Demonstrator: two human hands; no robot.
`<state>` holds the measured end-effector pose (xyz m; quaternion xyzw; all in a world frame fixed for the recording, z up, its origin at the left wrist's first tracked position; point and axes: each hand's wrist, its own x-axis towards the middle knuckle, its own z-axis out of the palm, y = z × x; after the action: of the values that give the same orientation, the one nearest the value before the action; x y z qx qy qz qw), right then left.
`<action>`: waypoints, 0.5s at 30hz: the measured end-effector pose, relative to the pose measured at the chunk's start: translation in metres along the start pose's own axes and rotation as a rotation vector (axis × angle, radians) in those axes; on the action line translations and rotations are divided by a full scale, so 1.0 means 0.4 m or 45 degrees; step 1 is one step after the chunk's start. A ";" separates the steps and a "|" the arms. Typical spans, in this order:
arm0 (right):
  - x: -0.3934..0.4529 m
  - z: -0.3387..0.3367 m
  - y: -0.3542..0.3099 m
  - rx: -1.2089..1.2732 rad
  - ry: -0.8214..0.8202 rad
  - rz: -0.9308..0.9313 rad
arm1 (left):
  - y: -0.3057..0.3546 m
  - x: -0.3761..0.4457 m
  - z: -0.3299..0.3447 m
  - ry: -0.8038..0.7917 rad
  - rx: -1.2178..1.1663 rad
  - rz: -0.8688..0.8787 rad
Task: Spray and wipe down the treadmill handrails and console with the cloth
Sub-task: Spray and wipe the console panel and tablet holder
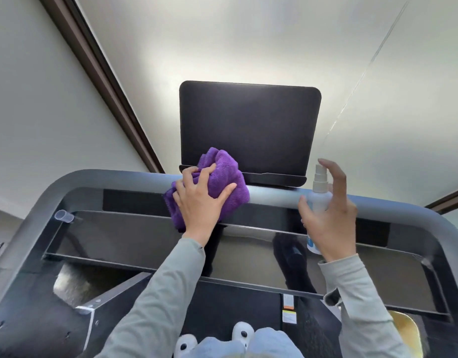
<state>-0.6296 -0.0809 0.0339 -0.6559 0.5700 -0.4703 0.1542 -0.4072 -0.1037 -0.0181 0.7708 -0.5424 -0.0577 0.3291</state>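
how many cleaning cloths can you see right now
1. A crumpled purple microfibre cloth lies on the grey front handrail, below the black screen, gripped by the left hand. Others could lie outside the view.

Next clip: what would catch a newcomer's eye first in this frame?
The bunched purple cloth, pressed onto the grey front handrail by the left hand, stands out at centre. Just above it rises the dark console screen. To the right, the right hand grips a white spray bottle, index finger raised over the nozzle.
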 end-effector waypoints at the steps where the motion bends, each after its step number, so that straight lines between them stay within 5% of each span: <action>1: -0.003 0.009 -0.011 0.002 -0.017 -0.013 | 0.003 0.001 -0.003 -0.032 -0.024 0.011; 15: -0.189 0.204 -0.227 -0.052 -0.322 -0.048 | -0.265 -0.048 -0.321 0.013 -0.222 -0.189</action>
<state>-0.5032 -0.0132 0.0261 -0.7236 0.5430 -0.3750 0.2024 -0.2731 -0.0091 0.0163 0.7777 -0.4751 -0.1250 0.3922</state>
